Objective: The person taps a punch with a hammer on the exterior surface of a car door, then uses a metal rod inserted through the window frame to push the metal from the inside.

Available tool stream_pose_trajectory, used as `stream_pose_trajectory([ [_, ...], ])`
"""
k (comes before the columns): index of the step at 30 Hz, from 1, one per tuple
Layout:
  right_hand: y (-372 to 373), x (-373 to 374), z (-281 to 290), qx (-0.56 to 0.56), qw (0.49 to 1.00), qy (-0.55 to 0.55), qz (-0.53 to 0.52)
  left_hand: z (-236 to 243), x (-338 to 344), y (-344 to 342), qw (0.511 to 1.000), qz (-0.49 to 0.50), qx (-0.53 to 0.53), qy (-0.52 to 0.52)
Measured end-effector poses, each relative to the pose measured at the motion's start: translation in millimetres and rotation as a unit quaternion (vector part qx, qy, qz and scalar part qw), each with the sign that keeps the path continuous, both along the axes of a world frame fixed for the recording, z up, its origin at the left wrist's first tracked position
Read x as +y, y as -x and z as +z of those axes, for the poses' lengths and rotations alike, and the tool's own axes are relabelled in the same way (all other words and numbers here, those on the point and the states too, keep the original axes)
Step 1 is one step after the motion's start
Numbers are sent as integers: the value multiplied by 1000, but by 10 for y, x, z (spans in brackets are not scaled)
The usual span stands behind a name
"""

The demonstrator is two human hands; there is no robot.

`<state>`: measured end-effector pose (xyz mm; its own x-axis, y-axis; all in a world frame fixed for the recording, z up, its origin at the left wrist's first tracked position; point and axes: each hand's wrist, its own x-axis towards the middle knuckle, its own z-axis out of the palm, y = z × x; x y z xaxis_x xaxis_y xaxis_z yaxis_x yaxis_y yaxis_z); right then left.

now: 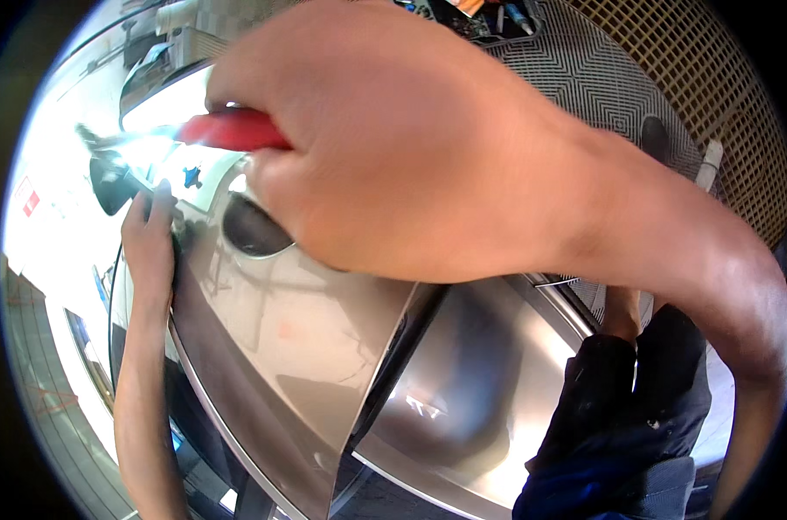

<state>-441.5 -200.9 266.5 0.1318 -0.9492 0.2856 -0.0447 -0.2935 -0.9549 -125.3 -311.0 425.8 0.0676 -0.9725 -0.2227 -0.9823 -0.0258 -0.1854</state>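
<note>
The right hand [393, 147] has its fingers clamped on a red-handled tool [233, 132], held above the car door panel [298, 325]. The left hand [150, 238] lies at the panel's left edge; its grip cannot be told. Work appears under way; finished and remaining steps cannot be determined.

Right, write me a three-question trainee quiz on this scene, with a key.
1. Which hand holds the red-handled tool?
2. True or false: the person's trousers are bright yellow.
3. The dark rounded recess sits in: (a) a wooden crate, (b) the metallic panel, (c) a glass jar.

Key: 1. The right hand. 2. False; they are dark. 3. b.
</note>
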Motion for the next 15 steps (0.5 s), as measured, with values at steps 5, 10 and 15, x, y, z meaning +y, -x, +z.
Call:
stream_pose_trajectory([
  [5, 63, 27, 51, 42, 999, 18, 18, -59, 112, -89, 991, 0, 123, 60],
  [10, 112, 163, -12, -24, 992, -101, 77, -37, 129, -96, 993, 51, 104, 35],
  [15, 74, 99, -10, -119, 988, -98, -25, 54, 36, -86, 998, 27, 50, 28],
])
